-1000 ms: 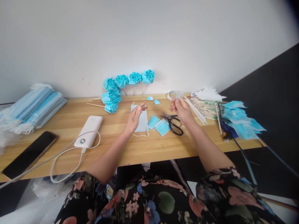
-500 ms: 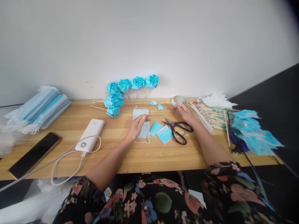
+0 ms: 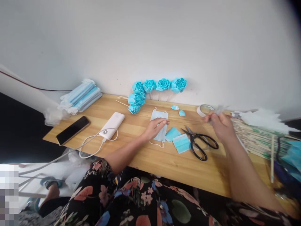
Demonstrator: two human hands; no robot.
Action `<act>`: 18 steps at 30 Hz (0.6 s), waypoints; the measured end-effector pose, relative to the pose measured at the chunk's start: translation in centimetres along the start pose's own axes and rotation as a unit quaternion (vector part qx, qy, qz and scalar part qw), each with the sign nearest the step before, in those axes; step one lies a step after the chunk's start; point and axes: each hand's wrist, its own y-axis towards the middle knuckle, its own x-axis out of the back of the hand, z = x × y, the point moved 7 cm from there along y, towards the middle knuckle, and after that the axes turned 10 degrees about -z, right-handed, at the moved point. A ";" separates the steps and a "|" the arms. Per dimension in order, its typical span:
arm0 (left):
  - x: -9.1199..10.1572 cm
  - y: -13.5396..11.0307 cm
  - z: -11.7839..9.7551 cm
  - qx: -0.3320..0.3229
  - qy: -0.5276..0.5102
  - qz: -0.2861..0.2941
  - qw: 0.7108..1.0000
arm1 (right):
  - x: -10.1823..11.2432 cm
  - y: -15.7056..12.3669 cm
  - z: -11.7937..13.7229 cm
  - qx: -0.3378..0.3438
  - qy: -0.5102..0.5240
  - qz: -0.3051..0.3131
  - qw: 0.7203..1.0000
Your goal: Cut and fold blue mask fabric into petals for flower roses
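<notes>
My left hand (image 3: 157, 127) rests with outstretched fingers over a pale blue face mask (image 3: 160, 135), covering its middle; the hand looks to hold nothing. Farther right, my right hand (image 3: 221, 125) is closed on a thin, translucent whitish strip (image 3: 220, 109), blurred, its kind unclear. Just behind those fingers lies a roll of white tape (image 3: 200, 110). Black-handled scissors (image 3: 199, 141) lie part-open between my hands, beside two cut blue mask pieces (image 3: 181, 143). Two small blue scraps (image 3: 182, 113) lie behind them.
Several blue folded flowers (image 3: 163, 84) on sticks stand by the wall. Left are stacked masks (image 3: 81, 95), a phone (image 3: 73, 130) and a cabled power bank (image 3: 112, 125). Bundled sticks (image 3: 254, 135) and white scraps (image 3: 263, 121) lie right. A person's foot (image 3: 50, 182) shows lower left.
The view has swung left, bringing a person's leg and foot into sight. My right hand has lifted slightly and moved right with the translucent strip. My left hand stays over the mask.
</notes>
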 end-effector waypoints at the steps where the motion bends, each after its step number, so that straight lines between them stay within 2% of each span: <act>1: -0.2 0.0 -0.8 -0.026 0.004 0.001 1.000 | -1.1 -0.9 1.1 -0.025 0.070 0.048 0.996; 3: -1.1 0.0 -2.5 -0.075 0.006 0.023 0.997 | -3.5 -3.4 3.2 -0.074 0.135 0.161 0.975; 5: -2.3 -0.1 -4.2 -0.109 -0.004 0.076 0.991 | -6.0 -6.2 4.5 -0.129 0.131 0.269 0.946; 8: -3.8 -0.2 -5.4 -0.091 -0.048 0.156 0.982 | -8.6 -9.2 5.7 -0.158 0.121 0.379 0.904; 11: -4.4 0.0 -5.1 -0.022 -0.119 0.193 0.974 | -9.8 -10.0 5.9 -0.196 0.148 0.422 0.873; 14: -4.7 0.3 -3.7 0.049 -0.197 0.200 0.959 | -10.5 -10.0 5.6 -0.232 0.160 0.451 0.847; 16: -4.8 0.5 -2.3 0.093 -0.245 0.171 0.950 | -10.9 -10.0 5.3 -0.251 0.158 0.450 0.842; 18: -4.7 0.4 -0.7 0.143 -0.282 0.121 0.941 | -11.3 -10.1 4.8 -0.274 0.149 0.426 0.849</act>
